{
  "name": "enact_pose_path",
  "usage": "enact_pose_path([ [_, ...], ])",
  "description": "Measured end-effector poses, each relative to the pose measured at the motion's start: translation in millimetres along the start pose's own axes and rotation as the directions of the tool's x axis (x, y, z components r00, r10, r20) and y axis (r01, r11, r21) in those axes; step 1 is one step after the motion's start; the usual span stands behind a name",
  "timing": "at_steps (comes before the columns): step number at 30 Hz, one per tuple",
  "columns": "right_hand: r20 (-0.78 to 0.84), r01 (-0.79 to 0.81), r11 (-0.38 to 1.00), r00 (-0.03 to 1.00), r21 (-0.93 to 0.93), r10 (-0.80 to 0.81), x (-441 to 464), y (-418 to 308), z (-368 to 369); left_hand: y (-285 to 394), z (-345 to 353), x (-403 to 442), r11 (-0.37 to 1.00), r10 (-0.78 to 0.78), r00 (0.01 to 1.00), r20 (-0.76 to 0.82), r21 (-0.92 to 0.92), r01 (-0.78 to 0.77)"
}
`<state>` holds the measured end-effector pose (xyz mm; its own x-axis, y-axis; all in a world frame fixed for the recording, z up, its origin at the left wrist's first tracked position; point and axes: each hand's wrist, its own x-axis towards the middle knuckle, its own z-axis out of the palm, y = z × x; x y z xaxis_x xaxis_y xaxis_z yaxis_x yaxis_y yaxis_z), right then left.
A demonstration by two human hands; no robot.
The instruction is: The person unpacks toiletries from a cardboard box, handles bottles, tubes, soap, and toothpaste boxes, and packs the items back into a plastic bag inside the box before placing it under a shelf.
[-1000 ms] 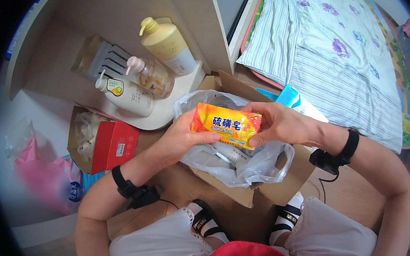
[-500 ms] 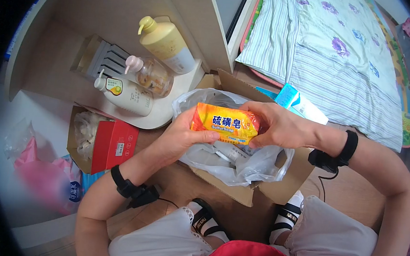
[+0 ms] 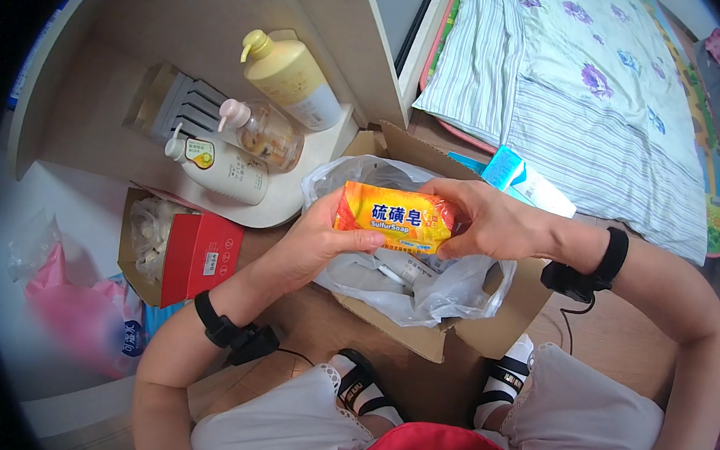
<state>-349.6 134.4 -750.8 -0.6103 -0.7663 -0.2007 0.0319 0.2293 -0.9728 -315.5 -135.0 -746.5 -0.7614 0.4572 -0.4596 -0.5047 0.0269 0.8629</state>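
Note:
A wrapped bar of soap (image 3: 396,219), in a yellow and orange packet marked "SulfurSoap", is held level between both hands. My left hand (image 3: 323,232) grips its left end, thumb along the lower front edge. At the right end my right hand (image 3: 483,222) is closed round it, fingers partly behind the packet. Below them stands an open cardboard box (image 3: 402,337) lined with a white plastic bag (image 3: 447,306). Inside the bag lie pale packages, partly covered by the hands and the soap.
On the corner shelf (image 3: 276,212) stand a yellow pump bottle (image 3: 291,76), a clear pump bottle (image 3: 265,135) and a white pump bottle (image 3: 225,168). A red box (image 3: 197,254) sits lower left. Behind my right hand lies a blue-and-white carton (image 3: 528,183) near the striped bedding (image 3: 587,133).
Almost nothing differs. Both hands keep the soap in the same place above the box, with only a very slight shift of the packet.

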Motion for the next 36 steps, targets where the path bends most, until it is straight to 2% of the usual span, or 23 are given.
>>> enact_pose_path([
  [6, 0.008, -0.017, 0.998, 1.0, -0.056, 0.017, 1, 0, 0, 2, 4, -1, 1.0, 0.001, 1.0, -0.012, -0.015, -0.001],
  [18, 0.027, -0.066, 0.994, 0.998, 0.085, 0.064, 1, 4, 2, -1, 2, 0, 1.0, 0.012, 1.0, -0.012, -0.008, -0.012],
  [30, 0.046, -0.092, 0.994, 0.995, 0.059, 0.089, 1, 6, 2, -1, 2, 0, 0.999, 0.019, 1.0, -0.01, -0.029, -0.02],
  [33, 0.042, -0.054, 0.998, 0.998, 0.009, 0.054, 1, 8, 1, -1, 2, 0, 0.999, 0.024, 1.0, 0.0, -0.023, -0.024],
  [36, 0.12, -0.201, 0.965, 0.976, 0.168, 0.182, -2, -6, 0, 0, 3, 0, 1.0, 0.028, 1.0, 0.015, -0.014, -0.027],
])
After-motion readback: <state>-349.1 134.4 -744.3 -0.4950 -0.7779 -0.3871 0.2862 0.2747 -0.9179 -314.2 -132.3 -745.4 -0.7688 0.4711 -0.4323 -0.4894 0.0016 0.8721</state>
